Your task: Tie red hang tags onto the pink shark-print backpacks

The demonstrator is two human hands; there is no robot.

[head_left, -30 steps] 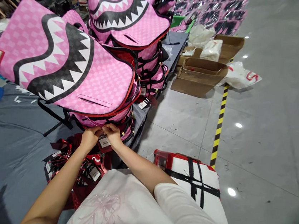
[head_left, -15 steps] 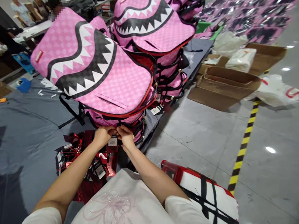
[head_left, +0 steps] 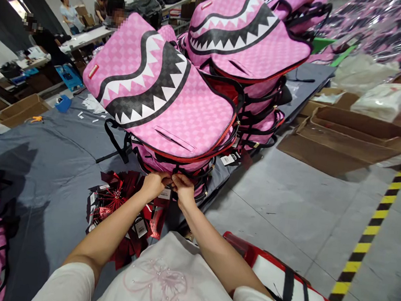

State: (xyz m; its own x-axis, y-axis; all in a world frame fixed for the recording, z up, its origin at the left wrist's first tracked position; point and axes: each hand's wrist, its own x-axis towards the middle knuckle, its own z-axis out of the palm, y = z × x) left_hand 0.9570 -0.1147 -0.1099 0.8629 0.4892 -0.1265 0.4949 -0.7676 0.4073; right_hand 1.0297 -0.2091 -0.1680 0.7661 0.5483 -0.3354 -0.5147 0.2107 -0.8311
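My left hand (head_left: 153, 185) and my right hand (head_left: 182, 189) meet, fingers pinched together, at the front lower edge of a stack of pink backpacks (head_left: 162, 102) printed with a black-and-white shark mouth. A small white hang tag (head_left: 164, 194) dangles just below my fingertips, apparently held by both hands. The stack rests on a grey cloth-covered table (head_left: 40, 161). A loose pile of red and black hang tags (head_left: 118, 204) lies on the cloth just left of my forearms.
A second stack of pink backpacks (head_left: 250, 35) stands behind. Flattened cardboard boxes (head_left: 347, 133) and white bags (head_left: 383, 99) lie on the floor at right, beside a yellow-black floor stripe (head_left: 368, 237). A red, white and black bag (head_left: 299, 297) sits by my right side. Other people work at far-left tables (head_left: 71, 10).
The view has swung left and up, bringing the co-workers and a pink bag at lower left into sight. My hands stay pinched together at the stack's lower edge with the tag.
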